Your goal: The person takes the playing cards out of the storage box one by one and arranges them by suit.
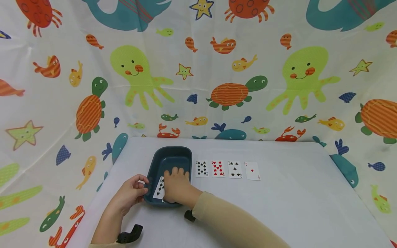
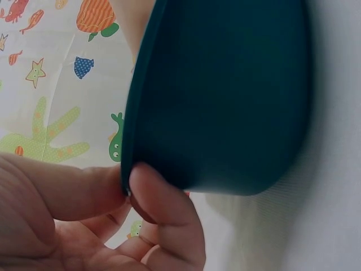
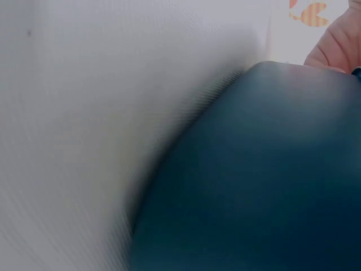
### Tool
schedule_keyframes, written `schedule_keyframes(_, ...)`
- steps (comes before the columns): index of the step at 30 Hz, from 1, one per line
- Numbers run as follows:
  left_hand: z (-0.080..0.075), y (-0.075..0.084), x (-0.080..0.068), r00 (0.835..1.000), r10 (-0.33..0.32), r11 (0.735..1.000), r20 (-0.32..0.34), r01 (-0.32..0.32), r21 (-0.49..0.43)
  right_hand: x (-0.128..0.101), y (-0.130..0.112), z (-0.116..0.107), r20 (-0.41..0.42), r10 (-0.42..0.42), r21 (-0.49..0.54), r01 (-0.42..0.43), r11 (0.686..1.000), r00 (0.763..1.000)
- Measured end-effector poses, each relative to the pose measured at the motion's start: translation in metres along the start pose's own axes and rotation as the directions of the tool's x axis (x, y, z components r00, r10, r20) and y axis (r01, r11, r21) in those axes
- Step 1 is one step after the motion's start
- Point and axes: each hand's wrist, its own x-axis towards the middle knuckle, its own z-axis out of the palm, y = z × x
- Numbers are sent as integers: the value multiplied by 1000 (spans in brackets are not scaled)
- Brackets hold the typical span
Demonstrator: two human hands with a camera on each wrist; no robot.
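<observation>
At the left of the table (image 1: 279,206), the left hand (image 1: 130,194) pinches the near left rim of a dark teal tray (image 1: 169,162); the left wrist view shows thumb and forefinger closed on that thin edge, which looks like a steadying hold so the tray does not slide on the smooth white surface. Inside the tray, toward its near left corner, lies a face-up playing card (image 1: 160,188) with black pips, partly covered by the right hand (image 1: 176,184). That hand reaches over the tray's near right rim and rests palm down in the basin, fingers lying fairly flat over the card and the tray floor; whether any fingertip is curled under the card's edge cannot be told, since the right wrist view shows only a blurred tray wall and table. Just to the right of the tray, four more cards sit face up in a neat row, evenly spaced and apart from one another: a black spade card (image 1: 202,168), a red heart card (image 1: 218,168), a club card (image 1: 235,169) and an ace of diamonds (image 1: 252,171). Their tidy line beside the tray suggests deliberate placing, each kept readable. A sea-creature cloth (image 1: 198,69) hangs behind and at both sides.
</observation>
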Motion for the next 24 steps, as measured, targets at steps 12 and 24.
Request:
schedule_keyframes(12,0,0,0,1000,9,1000,10,-9,9,-1,3,1,-62,-54,57,58,997,997)
schedule_keyframes(24,-1,1,-1,1000,14,1000,14,-15,14,0,5,-1,-112,-115,111,127,986,987)
